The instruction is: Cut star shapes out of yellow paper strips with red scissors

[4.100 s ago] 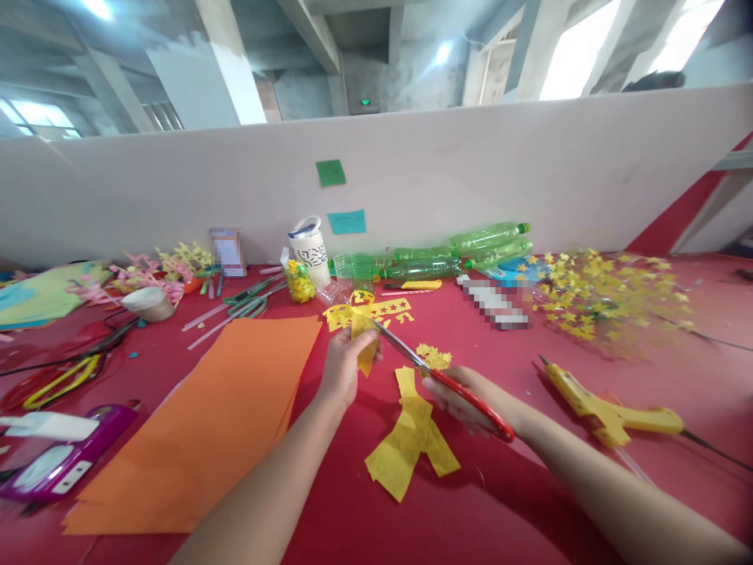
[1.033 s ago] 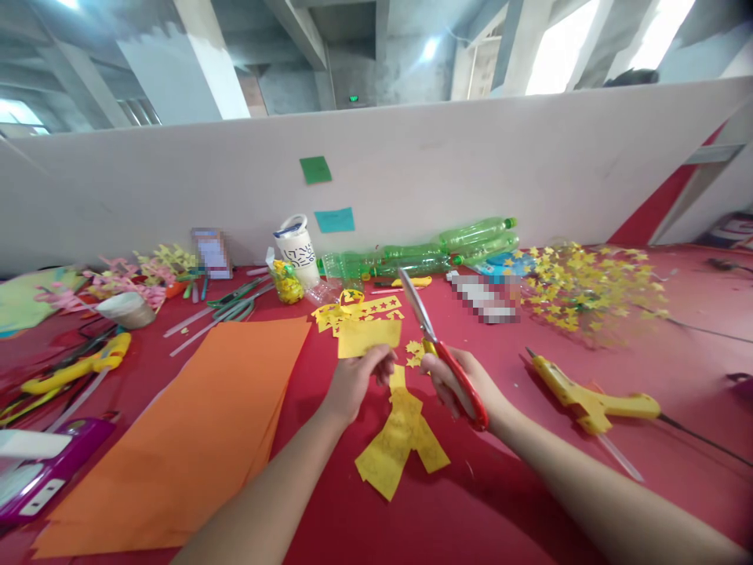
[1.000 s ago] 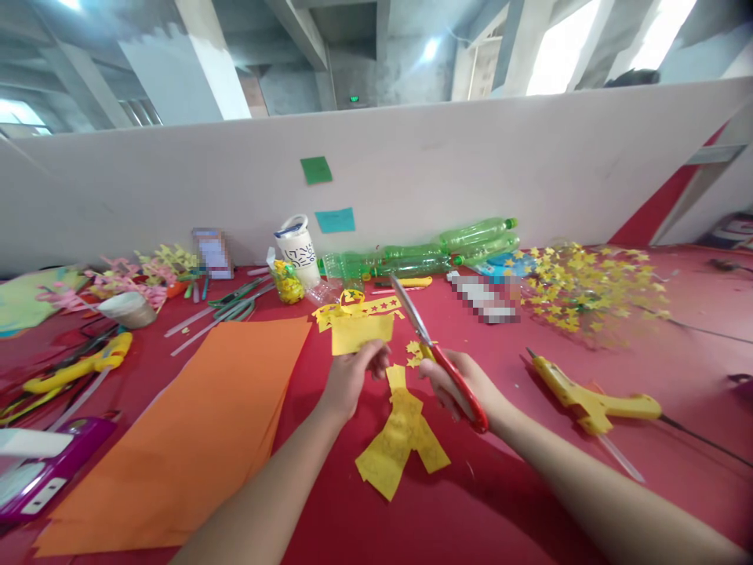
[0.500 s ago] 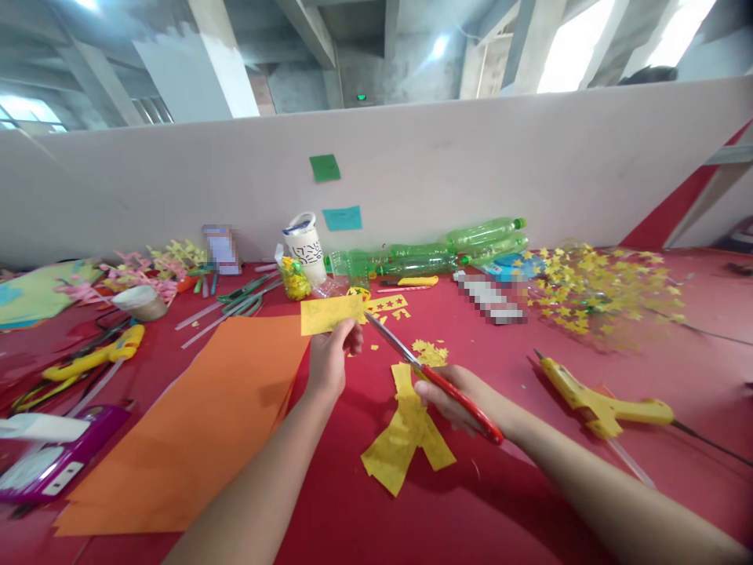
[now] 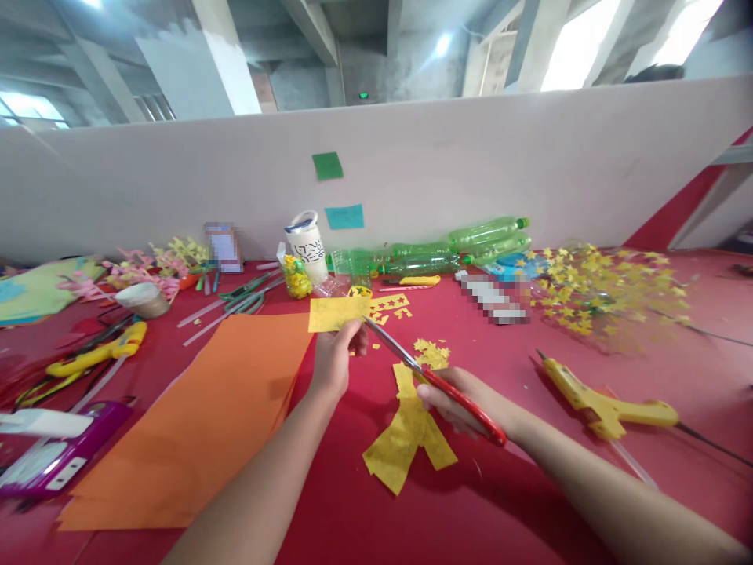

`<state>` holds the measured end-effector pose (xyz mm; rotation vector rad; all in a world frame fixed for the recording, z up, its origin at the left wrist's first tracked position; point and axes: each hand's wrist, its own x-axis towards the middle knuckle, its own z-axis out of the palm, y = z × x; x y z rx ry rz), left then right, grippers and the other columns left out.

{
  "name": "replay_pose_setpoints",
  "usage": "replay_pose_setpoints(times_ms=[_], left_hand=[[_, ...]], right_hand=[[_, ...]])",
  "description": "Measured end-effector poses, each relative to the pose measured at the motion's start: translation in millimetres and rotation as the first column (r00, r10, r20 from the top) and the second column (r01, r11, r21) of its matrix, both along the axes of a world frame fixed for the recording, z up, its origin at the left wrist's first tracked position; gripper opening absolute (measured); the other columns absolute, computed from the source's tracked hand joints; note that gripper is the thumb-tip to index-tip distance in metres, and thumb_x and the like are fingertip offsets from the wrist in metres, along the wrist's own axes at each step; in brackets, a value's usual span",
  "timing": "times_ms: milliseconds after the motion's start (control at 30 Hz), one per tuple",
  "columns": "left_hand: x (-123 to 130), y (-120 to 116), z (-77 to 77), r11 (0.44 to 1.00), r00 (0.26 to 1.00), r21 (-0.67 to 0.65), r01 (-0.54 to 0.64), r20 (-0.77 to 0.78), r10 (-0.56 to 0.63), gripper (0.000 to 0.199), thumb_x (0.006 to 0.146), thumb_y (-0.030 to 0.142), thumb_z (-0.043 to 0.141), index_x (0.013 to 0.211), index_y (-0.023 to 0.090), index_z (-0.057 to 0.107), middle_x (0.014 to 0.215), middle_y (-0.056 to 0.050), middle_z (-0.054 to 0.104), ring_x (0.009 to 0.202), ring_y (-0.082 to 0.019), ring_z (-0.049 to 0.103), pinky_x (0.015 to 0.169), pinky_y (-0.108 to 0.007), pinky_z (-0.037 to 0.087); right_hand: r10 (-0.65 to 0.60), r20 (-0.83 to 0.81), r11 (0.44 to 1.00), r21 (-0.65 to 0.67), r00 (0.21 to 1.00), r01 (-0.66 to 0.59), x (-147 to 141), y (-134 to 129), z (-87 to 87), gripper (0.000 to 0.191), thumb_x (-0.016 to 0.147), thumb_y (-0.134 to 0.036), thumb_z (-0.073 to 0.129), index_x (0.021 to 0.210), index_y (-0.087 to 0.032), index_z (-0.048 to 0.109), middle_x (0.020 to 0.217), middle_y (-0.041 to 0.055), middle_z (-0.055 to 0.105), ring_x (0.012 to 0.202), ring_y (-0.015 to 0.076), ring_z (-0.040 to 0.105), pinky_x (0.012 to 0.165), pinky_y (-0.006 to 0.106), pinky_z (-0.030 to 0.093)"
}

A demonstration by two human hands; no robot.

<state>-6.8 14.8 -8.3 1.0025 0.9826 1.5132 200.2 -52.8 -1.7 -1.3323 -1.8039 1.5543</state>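
My left hand [image 5: 338, 353] pinches the lower edge of a yellow paper strip [image 5: 332, 314], held up above the table. My right hand [image 5: 462, 392] is closed round the red handles of a pair of scissors [image 5: 400, 345], whose blade tips reach the strip's right end. Whether the blades are cutting into it I cannot tell. Below the scissors several yellow paper strips [image 5: 400, 447] lie crossed on the table. A small heap of yellow paper stars [image 5: 432, 353] lies behind my right hand, and a strip with star-shaped holes [image 5: 394, 304] lies farther back.
Orange sheets [image 5: 194, 424] lie at left, near a purple power strip [image 5: 70, 455] and a yellow glue gun [image 5: 97, 353]. Another glue gun [image 5: 605, 400] and a yellow star bunch [image 5: 605, 290] are at right. Green bottles [image 5: 423, 259] and a white cup [image 5: 306, 247] stand along the partition.
My left hand and the yellow strip have shifted slightly to the right in the view. The scissors stay at the strip's right end; the view itself has shifted a little.
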Motion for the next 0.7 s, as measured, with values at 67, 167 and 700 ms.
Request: replay_pose_setpoints(times_ms=[67,167,700], left_hand=[[0.1,-1.1,0.2,1.000,1.000,0.003,0.020,-0.016,-0.020,0.021,0.072,0.028,0.062,0.056,0.014,0.059,0.048,0.003,0.054,0.041,-0.007,0.046,0.041,-0.019,0.034],[-0.5,-2.0,1.0,0.999,0.999,0.002,0.047,-0.023,-0.047,0.021,0.071,0.028,0.062,0.055,0.014,0.060,0.047,0.002,0.054,0.042,-0.007,0.046,0.041,-0.019,0.034],[-6.0,2.3,-1.0,0.997,0.996,0.019,0.074,-0.052,-0.073,0.018,0.070,0.027,0.062,0.057,0.014,0.060,0.048,0.001,0.055,0.041,-0.008,0.047,0.038,-0.020,0.033]], right_hand=[[-0.002,0.006,1.000,0.002,1.000,0.002,-0.3,0.0,1.3,0.049,0.081,-0.065,0.050,0.072,-0.017,0.049,0.046,-0.0079,0.040,0.037,0.0058,0.038,0.035,0.016,0.030],[0.001,0.009,1.000,-0.009,1.000,-0.001,-0.6,-0.1,4.9,0.050,0.081,-0.066,0.048,0.072,-0.017,0.049,0.045,-0.0081,0.039,0.036,0.0062,0.038,0.034,0.016,0.030],[0.000,-0.083,0.996,-0.092,0.997,-0.008,1.7,1.6,3.1,0.045,0.086,-0.059,0.049,0.068,-0.018,0.047,0.043,-0.0091,0.037,0.033,0.0046,0.034,0.033,0.015,0.030]])
